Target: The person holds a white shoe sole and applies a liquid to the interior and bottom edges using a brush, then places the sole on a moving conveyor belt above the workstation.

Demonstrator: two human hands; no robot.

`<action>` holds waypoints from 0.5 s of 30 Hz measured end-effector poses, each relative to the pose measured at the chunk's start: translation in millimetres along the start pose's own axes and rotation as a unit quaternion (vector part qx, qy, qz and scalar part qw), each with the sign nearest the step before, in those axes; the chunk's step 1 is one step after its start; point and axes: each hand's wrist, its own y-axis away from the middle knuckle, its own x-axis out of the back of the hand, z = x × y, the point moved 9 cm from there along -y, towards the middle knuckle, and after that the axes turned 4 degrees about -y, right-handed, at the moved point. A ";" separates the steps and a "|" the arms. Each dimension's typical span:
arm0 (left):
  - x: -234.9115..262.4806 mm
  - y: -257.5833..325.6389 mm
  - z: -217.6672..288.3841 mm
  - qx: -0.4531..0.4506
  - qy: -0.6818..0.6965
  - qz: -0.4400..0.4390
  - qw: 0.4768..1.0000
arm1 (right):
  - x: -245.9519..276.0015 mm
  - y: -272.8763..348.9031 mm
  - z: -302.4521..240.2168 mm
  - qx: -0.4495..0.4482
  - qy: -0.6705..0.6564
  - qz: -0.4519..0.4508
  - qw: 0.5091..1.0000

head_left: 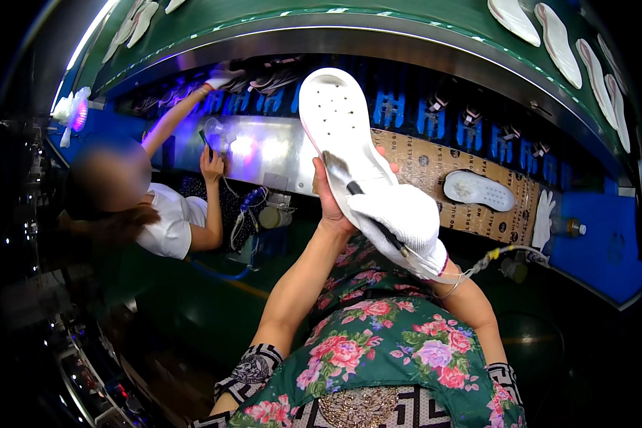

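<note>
A white shoe sole (337,107) with small holes in its upper end is held up in front of me. My left hand (328,200), bare, grips it from below, with fingertips showing past its right edge. My right hand (405,217) wears a white knit glove and is closed round the dark handle of a brush (371,214). The brush's bristles lie against the inner face of the sole near its middle. The gloved hand covers the lower end of the sole. Another sole (478,190), white with a greyish rim, rests on the cardboard to the right.
Printed cardboard (421,158) covers part of the bench, beside a shiny metal plate (282,146). A white glove (543,220) and a bottle (571,227) lie at right. Blue racks (389,110) line the back under a green conveyor belt (399,10) carrying soles. A co-worker (171,217) works at left.
</note>
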 end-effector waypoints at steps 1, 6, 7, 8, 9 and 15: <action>-4.2 1.4 -6.9 0.042 -0.020 -0.017 0.999 | -0.9 0.3 2.5 -0.006 -0.030 -0.001 1.000; -5.8 -2.8 10.0 -0.019 0.000 0.036 0.999 | 17.1 5.3 29.9 -0.136 -0.106 0.080 0.982; -4.9 -2.8 12.2 -0.025 -0.001 0.052 0.998 | 15.4 -0.4 21.2 -0.082 -0.066 0.057 0.993; -2.9 -2.9 14.6 -0.031 -0.002 0.068 0.997 | 12.7 -4.1 11.3 -0.028 -0.026 0.034 0.999; -12.1 -5.9 10.3 0.003 -0.002 0.002 1.000 | 3.5 -3.7 2.6 -0.012 -0.008 -0.015 1.000; -6.8 -6.0 19.2 -0.032 0.038 -0.002 0.999 | 8.5 -4.1 16.6 -0.083 -0.146 -0.012 0.986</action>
